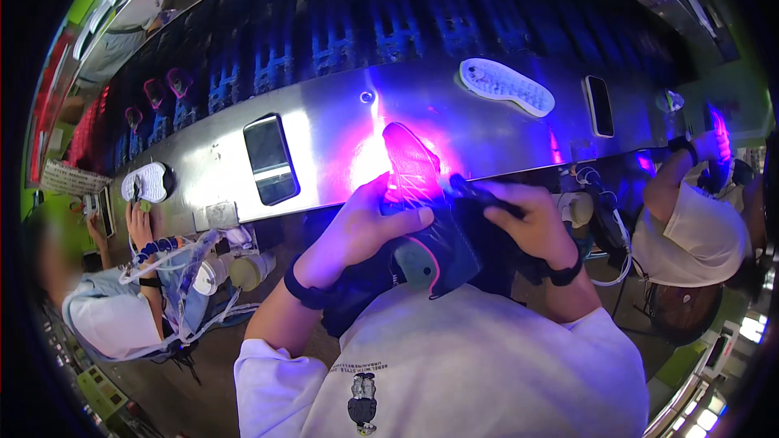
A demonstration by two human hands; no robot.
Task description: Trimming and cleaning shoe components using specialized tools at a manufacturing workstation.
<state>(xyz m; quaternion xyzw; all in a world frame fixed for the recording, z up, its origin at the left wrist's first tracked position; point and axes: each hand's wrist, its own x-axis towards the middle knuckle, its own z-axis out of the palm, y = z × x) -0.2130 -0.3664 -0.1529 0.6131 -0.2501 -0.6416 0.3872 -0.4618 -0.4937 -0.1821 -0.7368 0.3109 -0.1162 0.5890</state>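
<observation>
My left hand (357, 227) grips a dark shoe (422, 219) from its left side, sole end toward my chest. The shoe's toe glows pink-violet under a bright light. My right hand (531, 223) holds a thin dark stick-like tool (483, 195) whose tip rests against the shoe's right side. Both wrists wear dark bands. The shoe sits just in front of the steel workbench (341, 126).
On the bench lie a white shoe sole (506, 86), a dark phone (271, 159) and another dark phone (600, 105). A person at left (97, 308) has a white shoe (148, 182) nearby. Another person at right (698, 227) works under violet light. A blue conveyor (381, 24) runs behind.
</observation>
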